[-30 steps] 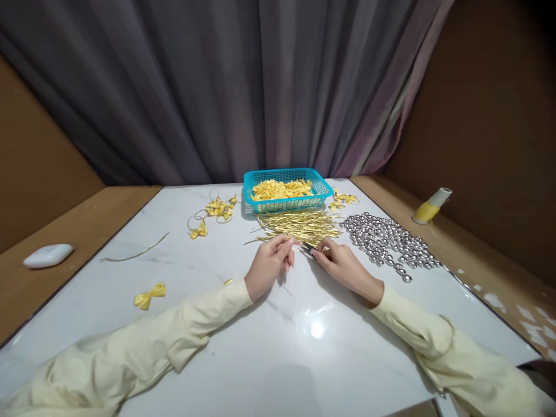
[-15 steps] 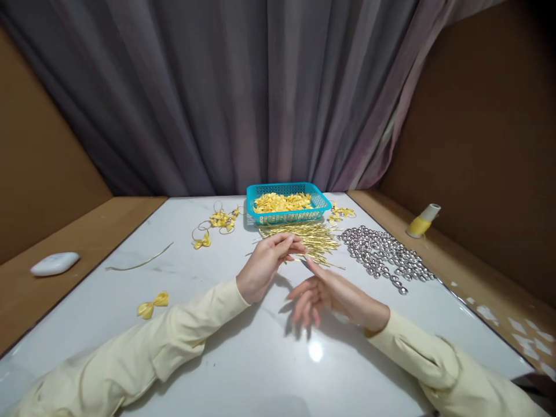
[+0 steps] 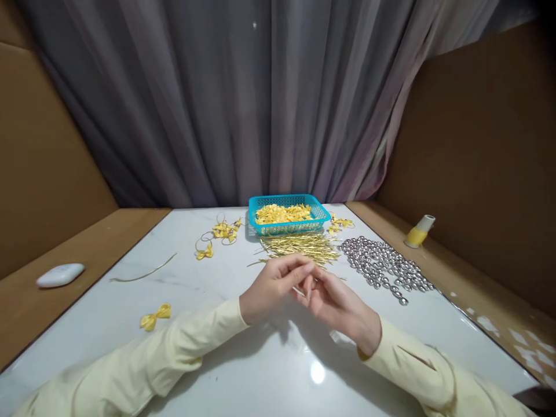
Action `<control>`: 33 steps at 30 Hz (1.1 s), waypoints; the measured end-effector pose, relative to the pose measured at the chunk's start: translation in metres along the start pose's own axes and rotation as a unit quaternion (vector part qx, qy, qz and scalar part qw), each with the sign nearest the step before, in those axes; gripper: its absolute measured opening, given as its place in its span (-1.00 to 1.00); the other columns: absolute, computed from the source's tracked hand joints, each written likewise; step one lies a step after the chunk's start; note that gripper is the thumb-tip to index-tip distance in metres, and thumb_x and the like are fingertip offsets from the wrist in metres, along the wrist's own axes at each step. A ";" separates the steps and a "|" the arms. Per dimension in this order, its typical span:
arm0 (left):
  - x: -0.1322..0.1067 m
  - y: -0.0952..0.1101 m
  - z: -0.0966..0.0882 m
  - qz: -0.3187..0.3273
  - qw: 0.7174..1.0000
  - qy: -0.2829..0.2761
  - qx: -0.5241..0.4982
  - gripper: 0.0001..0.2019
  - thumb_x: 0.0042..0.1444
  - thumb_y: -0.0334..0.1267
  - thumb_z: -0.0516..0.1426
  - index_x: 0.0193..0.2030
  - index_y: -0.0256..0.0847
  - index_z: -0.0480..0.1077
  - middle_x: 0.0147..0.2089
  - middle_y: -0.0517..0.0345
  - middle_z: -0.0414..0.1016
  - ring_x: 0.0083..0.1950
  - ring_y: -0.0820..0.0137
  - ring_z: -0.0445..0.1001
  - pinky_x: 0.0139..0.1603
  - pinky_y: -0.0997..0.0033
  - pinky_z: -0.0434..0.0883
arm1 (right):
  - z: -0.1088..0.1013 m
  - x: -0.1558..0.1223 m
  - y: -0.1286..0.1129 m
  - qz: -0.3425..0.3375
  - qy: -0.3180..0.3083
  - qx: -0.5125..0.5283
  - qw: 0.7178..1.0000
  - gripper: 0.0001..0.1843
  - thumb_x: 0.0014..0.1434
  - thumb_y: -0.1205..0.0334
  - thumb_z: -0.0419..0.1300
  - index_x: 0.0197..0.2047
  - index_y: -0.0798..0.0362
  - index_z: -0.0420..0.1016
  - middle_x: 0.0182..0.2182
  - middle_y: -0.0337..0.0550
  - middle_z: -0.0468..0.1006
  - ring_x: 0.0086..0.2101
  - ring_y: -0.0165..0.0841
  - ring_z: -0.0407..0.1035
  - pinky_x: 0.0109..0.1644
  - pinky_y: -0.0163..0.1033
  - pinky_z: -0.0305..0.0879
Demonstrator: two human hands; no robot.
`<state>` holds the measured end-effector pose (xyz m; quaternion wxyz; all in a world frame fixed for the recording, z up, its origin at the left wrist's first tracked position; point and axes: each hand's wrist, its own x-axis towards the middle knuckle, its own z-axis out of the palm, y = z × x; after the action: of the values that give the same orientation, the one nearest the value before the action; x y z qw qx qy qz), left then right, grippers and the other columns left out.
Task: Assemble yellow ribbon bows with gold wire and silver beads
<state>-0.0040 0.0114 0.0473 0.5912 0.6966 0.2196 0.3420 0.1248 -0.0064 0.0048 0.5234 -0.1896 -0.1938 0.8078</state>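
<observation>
My left hand (image 3: 275, 284) and my right hand (image 3: 336, 301) meet over the middle of the white table, fingertips touching. Both are closed in a pinch. A thin pale bit shows between the fingers, too small to name. Just beyond them lies a pile of gold wire ties (image 3: 299, 248). To the right spreads a heap of shiny silver beads (image 3: 382, 260). A yellow ribbon bow (image 3: 155, 317) rests alone near my left forearm, and a single gold cord (image 3: 145, 274) lies farther up on the left.
A blue basket (image 3: 289, 230) of yellow bows stands at the back. Looped bows (image 3: 223, 230) lie to its left, more bows (image 3: 339, 223) to its right. A yellow thread spool (image 3: 419, 231) stands on the right ledge, a white oval object (image 3: 61, 275) on the left one.
My right hand, spread and apart before, has moved up and closed against the left hand's fingertips. The whole view has tilted slightly, so the table sits lower.
</observation>
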 end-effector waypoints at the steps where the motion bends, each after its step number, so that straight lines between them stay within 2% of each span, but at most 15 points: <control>1: -0.002 -0.001 0.001 0.026 0.998 -0.019 0.052 -0.83 0.16 -0.27 -0.01 -0.32 -0.27 0.36 -0.54 0.21 0.32 -0.48 0.49 0.32 -0.41 0.50 0.30 | -0.001 -0.001 -0.002 0.002 -0.003 -0.008 1.000 -0.85 0.07 0.22 0.19 -0.45 0.12 0.39 -0.63 -0.31 0.39 -0.58 -0.51 0.31 -0.38 -0.38 0.29; 4: -0.007 -0.004 0.004 0.142 0.967 -0.064 0.202 -0.81 0.18 -0.37 -0.08 -0.33 -0.28 0.34 -0.53 0.16 0.36 -0.44 0.47 0.32 -0.33 0.46 0.30 | -0.003 -0.004 -0.008 0.020 -0.004 -0.013 1.000 -0.81 0.04 0.17 0.21 -0.34 0.13 0.41 -0.51 -0.27 0.45 -0.55 -0.51 0.32 -0.50 -0.41 0.26; 6: -0.008 -0.008 0.006 0.229 0.926 -0.091 0.285 -0.79 0.16 -0.44 -0.11 -0.31 -0.31 0.33 -0.51 0.10 0.38 -0.42 0.44 0.29 -0.30 0.43 0.30 | -0.005 -0.005 -0.012 0.016 0.013 -0.006 1.000 -0.79 0.02 0.17 0.23 -0.32 0.14 0.42 -0.46 -0.24 0.47 -0.46 -0.48 0.36 -0.41 -0.40 0.30; 9: -0.008 -0.017 0.010 0.341 0.861 -0.126 0.355 -0.75 0.13 -0.48 -0.15 -0.27 -0.35 0.33 -0.48 0.01 0.40 -0.40 0.38 0.29 -0.27 0.36 0.32 | -0.010 -0.009 -0.015 0.004 0.055 -0.002 0.998 -0.82 0.01 0.22 0.25 -0.37 0.18 0.43 -0.53 -0.23 0.45 -0.44 -0.49 0.36 -0.31 -0.42 0.30; 12: -0.010 -0.025 0.015 0.387 0.817 -0.157 0.397 -0.71 0.13 -0.46 -0.17 -0.25 -0.36 0.36 -0.47 -0.05 0.41 -0.40 0.34 0.32 -0.27 0.32 0.33 | -0.015 -0.014 -0.017 -0.017 0.084 -0.012 0.996 -0.90 0.00 0.32 0.26 -0.44 0.18 0.45 -0.61 -0.27 0.41 -0.49 -0.54 0.34 -0.29 -0.47 0.29; 14: -0.012 -0.027 0.019 0.353 0.802 -0.188 0.444 -0.71 0.13 -0.46 -0.15 -0.24 -0.36 0.40 -0.47 -0.07 0.42 -0.38 0.32 0.36 -0.23 0.31 0.34 | -0.018 -0.017 -0.019 -0.022 0.098 -0.021 0.995 -0.93 -0.02 0.38 0.26 -0.47 0.19 0.45 -0.63 -0.28 0.40 -0.52 -0.55 0.33 -0.30 -0.48 0.29; 17: -0.016 -0.022 0.024 0.274 0.788 -0.244 0.494 -0.68 0.16 -0.44 -0.12 -0.18 -0.28 0.44 -0.37 -0.10 0.48 -0.24 0.29 0.42 -0.07 0.28 0.32 | -0.020 -0.020 -0.019 0.020 0.116 -0.055 0.992 -0.93 -0.02 0.35 0.26 -0.44 0.19 0.46 -0.64 -0.28 0.41 -0.55 -0.55 0.32 -0.41 -0.48 0.28; 19: -0.020 -0.015 0.024 0.250 0.799 -0.263 0.480 -0.68 0.17 -0.42 -0.11 -0.12 -0.18 0.43 -0.21 -0.07 0.51 -0.07 0.28 0.40 0.03 0.25 0.28 | -0.018 -0.020 -0.019 0.042 0.121 -0.096 0.987 -0.89 0.00 0.29 0.25 -0.38 0.16 0.47 -0.63 -0.29 0.42 -0.55 -0.55 0.32 -0.44 -0.47 0.26; 21: -0.028 -0.007 0.019 0.254 0.821 -0.254 0.445 -0.70 0.15 -0.40 -0.05 -0.06 -0.12 0.40 -0.10 -0.02 0.49 0.02 0.28 0.37 0.06 0.24 0.25 | -0.016 -0.021 -0.020 0.035 0.110 -0.161 0.980 -0.81 0.00 0.25 0.25 -0.29 0.15 0.48 -0.58 -0.26 0.47 -0.52 -0.51 0.35 -0.39 -0.43 0.27; 23: -0.040 -0.002 0.008 0.237 0.841 -0.215 0.437 -0.71 0.14 -0.36 -0.01 0.00 -0.13 0.35 -0.01 -0.03 0.43 0.04 0.27 0.35 0.08 0.23 0.21 | -0.012 -0.023 -0.022 0.009 0.090 -0.247 0.965 -0.73 0.00 0.23 0.25 -0.21 0.18 0.47 -0.46 -0.15 0.54 -0.44 -0.46 0.40 -0.30 -0.37 0.29; 25: -0.054 0.000 -0.008 0.171 0.854 -0.137 0.471 -0.72 0.17 -0.35 -0.03 0.00 -0.16 0.32 0.01 -0.05 0.41 0.06 0.22 0.32 0.07 0.18 0.18 | -0.010 -0.023 -0.024 -0.012 0.080 -0.320 0.944 -0.70 -0.01 0.20 0.25 -0.21 0.19 0.47 -0.33 -0.06 0.56 -0.38 -0.42 0.43 -0.22 -0.32 0.29; 26: -0.061 -0.001 -0.018 0.126 0.848 -0.071 0.511 -0.75 0.17 -0.29 -0.04 -0.04 -0.20 0.33 -0.03 -0.07 0.41 0.03 0.19 0.32 0.01 0.16 0.19 | -0.010 -0.023 -0.026 -0.012 0.080 -0.351 0.933 -0.70 -0.02 0.17 0.25 -0.23 0.18 0.47 -0.32 -0.04 0.56 -0.39 -0.40 0.44 -0.22 -0.28 0.30; 28: -0.076 -0.005 -0.038 0.010 0.809 0.037 0.587 -0.75 0.16 -0.13 -0.04 -0.20 -0.25 0.34 -0.18 -0.06 0.41 -0.14 0.18 0.34 -0.14 0.20 0.23 | -0.011 -0.022 -0.027 -0.001 0.079 -0.416 0.906 -0.73 -0.03 0.12 0.25 -0.32 0.17 0.47 -0.35 -0.03 0.57 -0.42 -0.36 0.46 -0.26 -0.23 0.31; 31: -0.093 -0.015 -0.062 -0.105 0.755 0.110 0.638 -0.68 0.15 -0.01 -0.08 -0.39 -0.24 0.25 -0.37 0.05 0.32 -0.33 0.26 0.29 -0.32 0.30 0.19 | -0.014 -0.018 -0.027 0.013 0.073 -0.503 0.861 -0.74 -0.08 0.09 0.26 -0.48 0.15 0.46 -0.48 -0.07 0.57 -0.48 -0.34 0.46 -0.30 -0.20 0.33; 33: -0.100 -0.022 -0.069 -0.134 0.749 0.130 0.636 -0.67 0.14 0.01 -0.07 -0.41 -0.22 0.22 -0.40 0.10 0.29 -0.34 0.28 0.27 -0.34 0.33 0.16 | -0.016 -0.015 -0.027 0.016 0.060 -0.559 0.827 -0.75 -0.08 0.09 0.25 -0.52 0.13 0.49 -0.54 -0.09 0.57 -0.51 -0.33 0.45 -0.32 -0.19 0.33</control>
<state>-0.1193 -0.0086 0.0086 0.0173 0.8239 0.5518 0.1279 0.1596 -0.0087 0.0062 0.3258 -0.5007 -0.5772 0.5567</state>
